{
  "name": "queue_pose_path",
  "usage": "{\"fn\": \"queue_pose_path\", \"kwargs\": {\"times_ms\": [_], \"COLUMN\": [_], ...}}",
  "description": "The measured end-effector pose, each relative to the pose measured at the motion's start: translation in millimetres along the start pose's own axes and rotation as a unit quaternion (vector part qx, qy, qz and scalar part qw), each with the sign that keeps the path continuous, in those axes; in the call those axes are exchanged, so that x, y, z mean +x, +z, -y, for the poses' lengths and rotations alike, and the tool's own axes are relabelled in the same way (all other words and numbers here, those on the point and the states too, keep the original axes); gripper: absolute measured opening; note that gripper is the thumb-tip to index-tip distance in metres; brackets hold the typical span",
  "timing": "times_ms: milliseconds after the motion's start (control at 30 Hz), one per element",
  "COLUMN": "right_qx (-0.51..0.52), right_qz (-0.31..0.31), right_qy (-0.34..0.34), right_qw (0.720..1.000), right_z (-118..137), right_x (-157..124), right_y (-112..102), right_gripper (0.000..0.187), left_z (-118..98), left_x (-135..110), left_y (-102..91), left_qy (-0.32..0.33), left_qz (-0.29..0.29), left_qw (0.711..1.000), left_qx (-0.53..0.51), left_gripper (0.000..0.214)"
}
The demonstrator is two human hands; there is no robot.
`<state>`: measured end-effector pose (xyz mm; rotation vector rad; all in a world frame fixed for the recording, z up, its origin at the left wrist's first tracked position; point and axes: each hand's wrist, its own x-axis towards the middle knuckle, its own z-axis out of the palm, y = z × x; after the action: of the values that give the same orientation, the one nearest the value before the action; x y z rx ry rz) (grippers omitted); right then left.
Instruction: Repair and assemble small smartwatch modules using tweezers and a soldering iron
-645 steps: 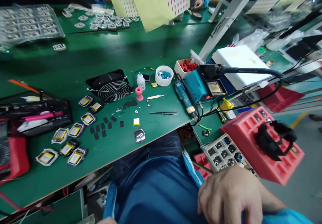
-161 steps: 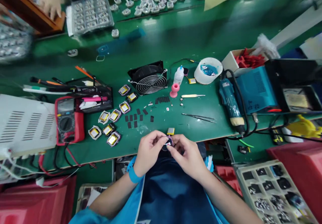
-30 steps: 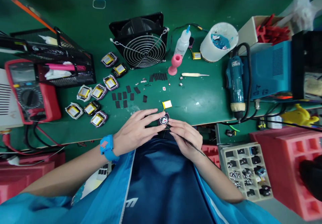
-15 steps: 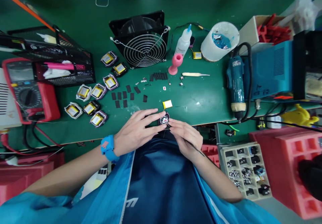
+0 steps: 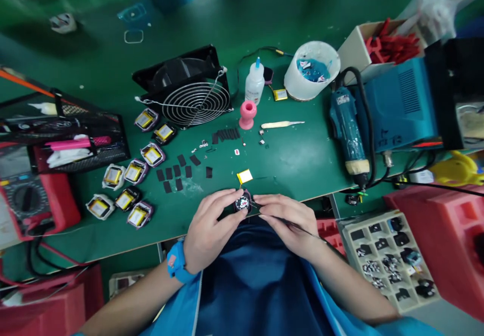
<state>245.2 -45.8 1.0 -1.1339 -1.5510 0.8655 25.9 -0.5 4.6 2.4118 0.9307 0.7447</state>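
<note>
A small round-faced watch body (image 5: 242, 203) with its inside showing lies at the bench's front edge. My left hand (image 5: 212, 225), a blue watch on its wrist, grips it between thumb and fingers. A yellow battery (image 5: 244, 176) lies just beyond it, joined by a short wire. In my right hand (image 5: 289, 221) is a pair of dark tweezers (image 5: 298, 227), pinched between thumb and fingers. Their thin tips reach the right side of the watch body; whether they hold a part is too small to tell.
Several open watch cases with batteries (image 5: 136, 171) and black pads (image 5: 177, 171) lie to the left. A fan (image 5: 196, 104), squeeze bottle (image 5: 254, 84), pink stand (image 5: 247, 114) and white tub (image 5: 310, 84) stand behind. A blue power tool (image 5: 350, 124) and parts tray (image 5: 389, 250) are at right.
The camera view has shifted, so the bench sits lower in the picture. My right fingers have straightened somewhat around the tweezers. My left hand keeps its hold on the watch body.
</note>
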Motion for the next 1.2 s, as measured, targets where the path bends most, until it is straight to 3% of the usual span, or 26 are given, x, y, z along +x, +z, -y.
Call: {"fn": "queue_pose_path", "kwargs": {"times_ms": [200, 333, 500, 767, 1000, 1200], "right_qx": [0.004, 0.006, 0.007, -0.006, -0.067, -0.068], "right_qz": [0.016, 0.028, 0.029, 0.041, 0.026, 0.007], "right_qy": [-0.015, -0.009, -0.012, -0.083, -0.105, -0.136], "right_qw": [1.000, 1.000, 0.999, 0.996, 0.992, 0.988], "right_z": [-1, 0, -1, -8, -7, -9], "right_x": [3, 5, 2, -8, -8, -10], "right_y": [-2, -4, -4, -1, 5, 7], "right_gripper": [0.024, 0.025, 0.027, 0.025, 0.019, 0.028], "left_z": [-2, -2, -3, 0, 0, 0], "left_x": [2, 2, 3, 1, -1, -1], "left_y": [-2.8, -2.8, -2.9, 0.1, 1.0, 2.1], "left_qy": [-0.085, -0.104, -0.077, -0.008, -0.003, 0.001], "left_qz": [0.010, 0.011, 0.007, -0.012, -0.008, -0.011], "left_qw": [0.996, 0.993, 0.996, 1.000, 1.000, 1.000], "left_qx": [-0.031, -0.046, -0.035, -0.007, -0.006, -0.017], "left_gripper": [0.016, 0.018, 0.023, 0.022, 0.021, 0.020]}}
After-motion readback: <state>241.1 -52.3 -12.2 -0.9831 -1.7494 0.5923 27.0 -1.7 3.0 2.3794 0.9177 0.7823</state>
